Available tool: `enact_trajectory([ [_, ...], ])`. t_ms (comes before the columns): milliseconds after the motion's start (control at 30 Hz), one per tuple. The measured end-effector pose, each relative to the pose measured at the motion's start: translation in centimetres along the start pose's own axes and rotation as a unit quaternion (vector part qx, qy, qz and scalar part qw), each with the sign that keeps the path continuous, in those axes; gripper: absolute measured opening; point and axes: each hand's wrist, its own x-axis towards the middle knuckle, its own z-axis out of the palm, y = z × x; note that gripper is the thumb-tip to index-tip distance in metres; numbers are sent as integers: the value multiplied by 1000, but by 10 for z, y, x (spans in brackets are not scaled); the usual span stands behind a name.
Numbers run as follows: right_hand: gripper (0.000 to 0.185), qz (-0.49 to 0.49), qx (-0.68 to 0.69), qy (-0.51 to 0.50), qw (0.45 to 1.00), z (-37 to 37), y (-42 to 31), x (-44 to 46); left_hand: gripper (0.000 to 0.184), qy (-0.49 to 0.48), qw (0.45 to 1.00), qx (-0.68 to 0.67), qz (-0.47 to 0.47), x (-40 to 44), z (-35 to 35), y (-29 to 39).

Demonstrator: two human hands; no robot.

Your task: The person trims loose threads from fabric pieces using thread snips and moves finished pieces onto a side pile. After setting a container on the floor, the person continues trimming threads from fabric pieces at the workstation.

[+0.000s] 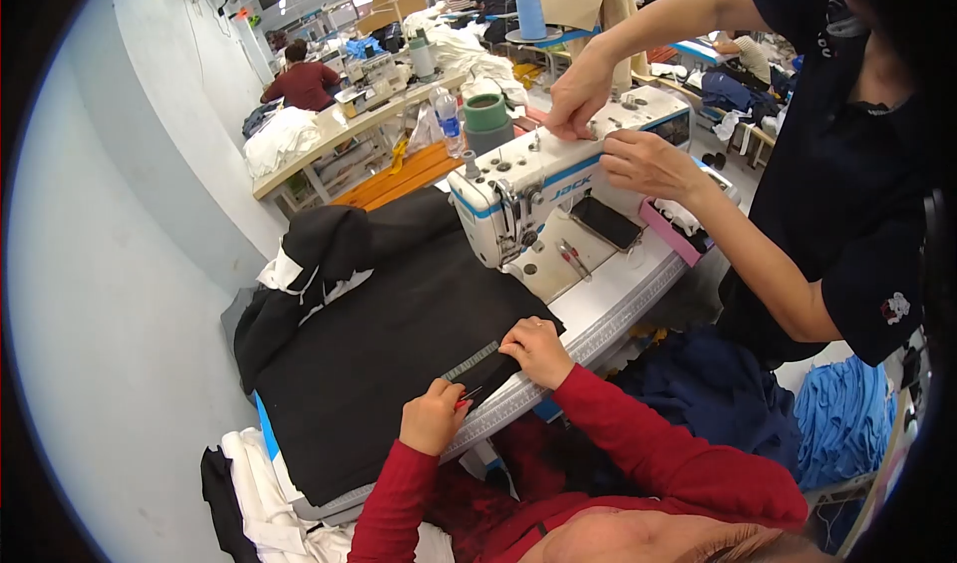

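Observation:
Black fabric lies over the table to the left of the white sewing machine. Near its front edge, a pale strip with markings, like a measuring tape, lies between my hands. My left hand is closed at the strip's left end around a small red-handled pointed tool, whose tip points right. With fingers pinched, my right hand holds the strip's right end against the black fabric.
A co-worker in a dark shirt stands at the right, both hands over the machine top. A phone, tweezers and a pink box lie near the machine. Thread cones and a bottle stand behind it.

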Motion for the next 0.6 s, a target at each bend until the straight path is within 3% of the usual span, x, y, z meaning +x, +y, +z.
enact_trajectory([
  [133,12,-29,-20,-1,999,-1,-3,6,13,12,1000,-12,-24,2,15,-7],
  [367,14,-44,-73,-30,996,2,0,11,12,52,979,-191,-54,7,16,-23],
  [467,13,-43,-76,-41,995,4,6,9,11,-19,971,-199,-128,9,3,-18],
  [600,19,-35,-17,-77,996,-6,-15,8,13,-66,892,-360,-265,10,9,-25],
])
